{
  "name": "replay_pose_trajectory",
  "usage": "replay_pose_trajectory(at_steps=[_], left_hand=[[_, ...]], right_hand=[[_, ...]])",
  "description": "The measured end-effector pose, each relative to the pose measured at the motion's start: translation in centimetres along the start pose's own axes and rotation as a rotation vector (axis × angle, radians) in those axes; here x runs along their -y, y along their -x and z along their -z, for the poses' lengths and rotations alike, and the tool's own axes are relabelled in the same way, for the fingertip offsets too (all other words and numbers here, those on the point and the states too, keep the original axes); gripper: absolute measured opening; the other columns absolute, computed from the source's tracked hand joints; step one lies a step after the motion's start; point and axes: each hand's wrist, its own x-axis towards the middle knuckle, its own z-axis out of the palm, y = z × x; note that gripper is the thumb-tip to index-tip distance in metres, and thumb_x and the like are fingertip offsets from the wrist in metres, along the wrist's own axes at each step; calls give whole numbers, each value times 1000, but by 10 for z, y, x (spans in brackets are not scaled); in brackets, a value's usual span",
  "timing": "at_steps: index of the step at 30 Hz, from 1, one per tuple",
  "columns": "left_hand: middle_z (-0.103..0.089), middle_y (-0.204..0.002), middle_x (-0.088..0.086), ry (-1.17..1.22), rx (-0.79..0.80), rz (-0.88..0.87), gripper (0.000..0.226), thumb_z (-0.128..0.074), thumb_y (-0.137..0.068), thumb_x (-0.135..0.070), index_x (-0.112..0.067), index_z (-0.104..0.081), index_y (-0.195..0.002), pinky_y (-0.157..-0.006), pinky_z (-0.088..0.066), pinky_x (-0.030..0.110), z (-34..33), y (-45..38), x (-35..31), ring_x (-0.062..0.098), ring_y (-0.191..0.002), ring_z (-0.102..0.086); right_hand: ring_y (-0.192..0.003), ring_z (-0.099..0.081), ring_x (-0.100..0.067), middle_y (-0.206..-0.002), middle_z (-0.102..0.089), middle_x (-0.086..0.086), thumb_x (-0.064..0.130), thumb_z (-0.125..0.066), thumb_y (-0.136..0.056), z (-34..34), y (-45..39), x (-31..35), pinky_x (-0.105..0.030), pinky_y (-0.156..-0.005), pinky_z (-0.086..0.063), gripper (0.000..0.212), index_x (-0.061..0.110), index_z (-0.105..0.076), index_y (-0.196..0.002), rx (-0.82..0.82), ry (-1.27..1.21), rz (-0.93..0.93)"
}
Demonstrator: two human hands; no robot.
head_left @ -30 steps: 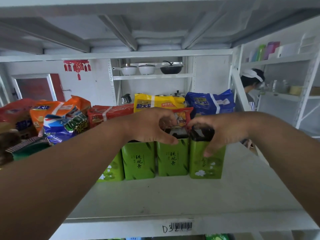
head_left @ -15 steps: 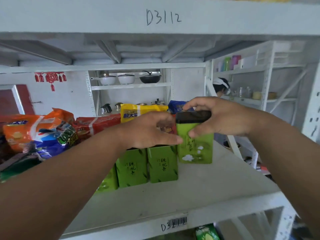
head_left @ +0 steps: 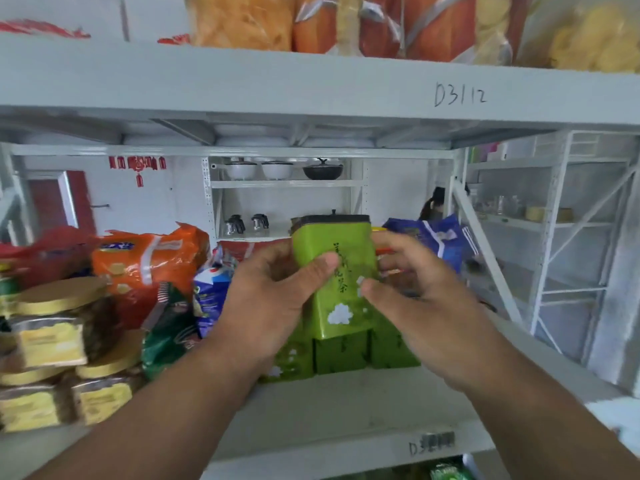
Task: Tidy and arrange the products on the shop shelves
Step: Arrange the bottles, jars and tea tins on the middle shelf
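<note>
Left hand [head_left: 273,299], centre of frame: thumb laid across the front face of the green tea tin [head_left: 337,271], remaining fingers curled round its left side and behind it. Firm grip. Right hand [head_left: 412,299], just right of centre: thumb tip touches the tin's front face near its right edge; the fingers are loosely spread and blurred beside the right side. Cannot tell whether they press the tin or merely hover next to it.

Tin is raised, centre of frame, black lid up, tilted slightly, white flower print near its lower edge. Its base sits above the row of matching green tins [head_left: 341,351] standing on the white shelf [head_left: 346,410], lower centre. Contact between raised tin and the row: cannot tell.

Left of the hands: green and blue snack bags [head_left: 180,317], then an orange bag [head_left: 149,258] behind them. Far left edge: stacked clear tubs with gold lids [head_left: 52,337]. Right of the raised tin, behind it: blue bag [head_left: 436,237].

Upper shelf beam [head_left: 311,84] crosses the top of frame, handwritten "D3112" toward its right. Orange and yellow snack packs [head_left: 381,22] above it.

Background centre: far rack with pots [head_left: 284,169] and two kettles [head_left: 246,223] below. Background, right of centre: a second person [head_left: 433,206], partly hidden.
</note>
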Motion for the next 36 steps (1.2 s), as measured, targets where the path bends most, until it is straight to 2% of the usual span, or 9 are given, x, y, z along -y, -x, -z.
replay_pose_trajectory(at_steps=[4,7,11,15,17,22,26,33,36], left_hand=[[-82,-107,4,-22,-143,-86,34,-73,-93,-34,-15,-77,-120,-84,-66,42,28,26,9,27,-100,-80],[-82,-110,6,-11,-101,-81,26,-59,-106,-9,-16,-78,-122,-78,-64,26,45,40,9,20,-102,-79],[-66,-117,9,-223,-89,-153,53,-66,-95,14,-33,-84,-114,-73,-58,14,63,50,3,5,-87,-69],[-72,-125,-8,8,15,-16,75,-83,-80,-8,-44,-63,-142,-86,-65,36,72,46,-6,13,-111,-75],[-76,-125,4,136,111,42,83,-82,-74,-9,-43,-58,-146,-91,-64,50,71,41,-7,31,-111,-77],[-74,-115,17,25,116,-28,67,-86,-67,-7,-24,-72,-129,-83,-66,45,64,31,0,39,-107,-75],[-73,-120,19,62,111,-47,53,-79,-76,-12,-22,-74,-128,-85,-63,35,55,28,-1,34,-110,-75],[-73,-125,16,118,71,-73,61,-90,-75,-22,-34,-72,-132,-101,-61,46,50,27,-5,34,-120,-72],[-72,-126,17,79,126,-69,65,-94,-71,-20,-30,-73,-132,-93,-62,36,41,28,-2,28,-116,-73]], right_hand=[[-124,-56,12,-138,-57,28,72,-82,-72,-48,20,11,-27,-106,-52,87,56,-43,-149,145,74,-60],[-109,-71,2,-122,-74,20,51,-89,-73,-73,24,17,-31,-95,-58,80,46,-50,-142,172,-133,-109],[-106,-77,-20,-114,-80,2,25,-85,-85,-95,27,12,-45,-92,-62,54,33,-62,-134,124,-443,-222],[-115,-72,-43,-127,-74,-20,21,-76,-78,-86,26,4,-61,-96,-58,59,17,-66,-136,218,-817,-322],[-115,-71,-46,-128,-73,-21,21,-78,-71,-78,24,-1,-65,-95,-57,70,17,-64,-139,202,-757,-271],[-118,-73,-28,-128,-73,-4,28,-94,-75,-45,14,-10,-47,-94,-60,92,49,-46,-151,103,-430,-97],[-114,-73,-27,-122,-76,-4,18,-81,-78,-22,7,-9,-37,-89,-62,59,25,-66,-134,165,-356,-20],[-113,-74,-29,-125,-75,-9,11,-82,-73,-1,10,-20,-36,-86,-63,60,16,-67,-131,71,-464,52],[-112,-75,-28,-123,-77,-8,14,-83,-70,8,16,-23,-37,-86,-63,62,18,-68,-130,104,-458,38]])
